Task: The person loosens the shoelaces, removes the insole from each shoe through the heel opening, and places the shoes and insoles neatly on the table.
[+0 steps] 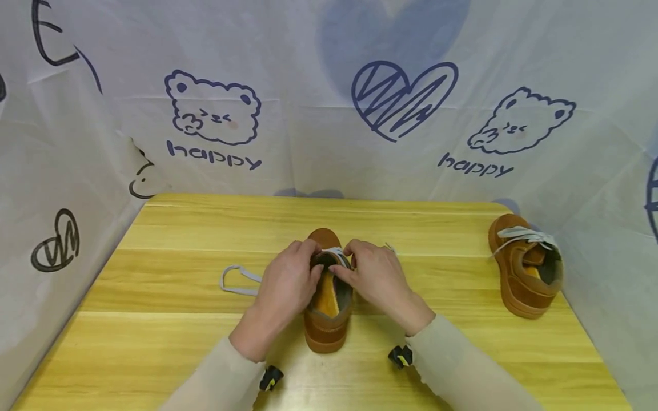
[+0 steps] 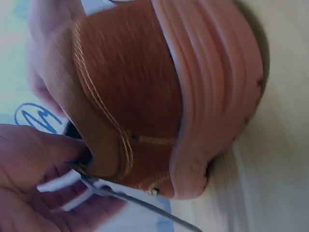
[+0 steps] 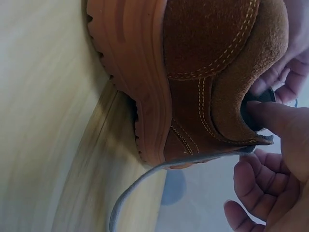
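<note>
Cloth-screened tabletop workspace, cartoon-printed fabric walls (image 1: 319, 154), wood-grain table (image 1: 169, 302)

On the table (image 1: 169, 285), a shoe (image 1: 327, 326) is flanked by the left hand (image 1: 289, 275) at ten o'clock and the right hand (image 1: 377, 274) at two. A lace (image 1: 240, 291) is laid at nine, a second shoe (image 1: 513, 279) at three.

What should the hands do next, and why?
Perhaps the left hand should leave the brown lace-up shoe and pick up the grey shoelace: it lies in a slack loop on the wooden table, while the right hand holds the shoe's opening.
</note>
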Tool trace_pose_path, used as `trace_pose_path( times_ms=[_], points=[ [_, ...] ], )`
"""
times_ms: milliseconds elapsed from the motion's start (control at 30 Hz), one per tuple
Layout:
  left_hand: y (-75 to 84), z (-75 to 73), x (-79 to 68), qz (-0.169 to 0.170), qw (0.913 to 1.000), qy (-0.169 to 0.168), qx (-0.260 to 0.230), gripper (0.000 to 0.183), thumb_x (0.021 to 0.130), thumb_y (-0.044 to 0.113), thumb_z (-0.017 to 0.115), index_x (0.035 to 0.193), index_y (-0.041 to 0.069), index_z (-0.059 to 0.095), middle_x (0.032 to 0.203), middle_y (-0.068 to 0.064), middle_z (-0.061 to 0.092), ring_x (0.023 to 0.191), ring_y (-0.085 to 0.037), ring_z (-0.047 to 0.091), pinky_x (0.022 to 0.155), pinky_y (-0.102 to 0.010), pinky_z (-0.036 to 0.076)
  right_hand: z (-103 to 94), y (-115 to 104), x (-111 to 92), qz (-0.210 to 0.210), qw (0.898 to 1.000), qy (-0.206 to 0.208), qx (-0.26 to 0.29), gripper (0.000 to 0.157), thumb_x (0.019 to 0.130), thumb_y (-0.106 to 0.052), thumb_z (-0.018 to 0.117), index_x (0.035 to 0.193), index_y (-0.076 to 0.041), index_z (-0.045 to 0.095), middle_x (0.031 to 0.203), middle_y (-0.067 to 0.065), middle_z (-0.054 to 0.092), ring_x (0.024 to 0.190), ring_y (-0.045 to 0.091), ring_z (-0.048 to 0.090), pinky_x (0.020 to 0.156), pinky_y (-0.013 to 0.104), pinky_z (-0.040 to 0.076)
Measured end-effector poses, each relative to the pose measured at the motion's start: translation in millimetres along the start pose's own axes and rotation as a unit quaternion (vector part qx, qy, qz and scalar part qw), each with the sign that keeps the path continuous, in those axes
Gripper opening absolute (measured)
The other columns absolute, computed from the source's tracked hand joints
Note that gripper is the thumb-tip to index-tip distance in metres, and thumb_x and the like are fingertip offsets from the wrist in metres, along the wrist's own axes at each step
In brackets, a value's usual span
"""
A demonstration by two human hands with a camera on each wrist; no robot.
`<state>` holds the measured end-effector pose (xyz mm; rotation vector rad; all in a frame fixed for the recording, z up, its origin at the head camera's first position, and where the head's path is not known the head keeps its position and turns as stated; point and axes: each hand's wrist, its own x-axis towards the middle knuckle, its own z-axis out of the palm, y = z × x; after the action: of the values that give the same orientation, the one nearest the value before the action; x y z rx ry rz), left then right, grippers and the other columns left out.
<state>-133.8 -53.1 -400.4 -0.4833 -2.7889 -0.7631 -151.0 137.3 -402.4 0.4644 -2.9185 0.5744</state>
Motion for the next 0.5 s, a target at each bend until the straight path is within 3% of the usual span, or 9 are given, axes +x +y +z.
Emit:
trace_pose_path(
  times_ms=[100,200,300,433,500],
  points=[
    [3.1,1.7,-8.3,-0.029,0.9994,-0.017,0.008,0.046,0.093,0.014,0.081,0.133,0.003,0.06,0.115,-0.018,0.068,0.096,-0.035,0.071,0.076,-0.049,0.062,0.6,0,2,-0.009,1.0,0.006,-0.018,0.03,0.096,-0.04,0.079,0.101,-0.011,0.072,0.069,-0.005,0.057,0.055,0.012,0.046,0.062,0.034,0.041],
    [2.8,4.7,-13.0,-0.048,0.9986,-0.021,0.009,0.056,0.09,0.013,0.082,0.138,0.002,0.056,0.118,-0.02,0.066,0.097,-0.038,0.07,0.075,-0.052,0.061,0.1,1,2,-0.014,0.999,0.015,-0.028,0.025,0.096,-0.036,0.079,0.096,-0.012,0.071,0.068,-0.005,0.056,0.054,0.012,0.045,0.061,0.033,0.039],
    [-1.1,6.5,-14.6,-0.045,0.9989,-0.01,0.012,0.054,0.09,0.012,0.081,0.137,0.003,0.056,0.116,-0.019,0.067,0.095,-0.037,0.071,0.076,-0.052,0.06,0.1,2,2,-0.02,0.999,0.023,-0.031,0.023,0.096,-0.033,0.079,0.094,-0.012,0.071,0.069,-0.005,0.058,0.054,0.013,0.047,0.061,0.036,0.042],
    [-7.8,5.4,-16.3,-0.029,0.9989,0.004,0.037,0.045,0.089,0.012,0.081,0.13,0.006,0.062,0.108,-0.015,0.07,0.092,-0.036,0.072,0.077,-0.055,0.059,1.5,2,1,-0.028,0.999,0.038,-0.025,0.019,0.095,-0.028,0.079,0.095,-0.01,0.071,0.071,-0.004,0.062,0.057,0.013,0.05,0.074,0.049,0.055],
    [-9.3,4.6,-16.4,-0.019,0.9984,0.011,0.052,0.043,0.088,0.012,0.082,0.126,0.007,0.064,0.104,-0.014,0.071,0.091,-0.036,0.071,0.079,-0.056,0.058,4.0,4,1,-0.036,0.998,0.05,-0.018,0.018,0.095,-0.026,0.079,0.096,-0.01,0.071,0.073,-0.002,0.061,0.06,0.015,0.051,0.075,0.051,0.055]
  ],
)
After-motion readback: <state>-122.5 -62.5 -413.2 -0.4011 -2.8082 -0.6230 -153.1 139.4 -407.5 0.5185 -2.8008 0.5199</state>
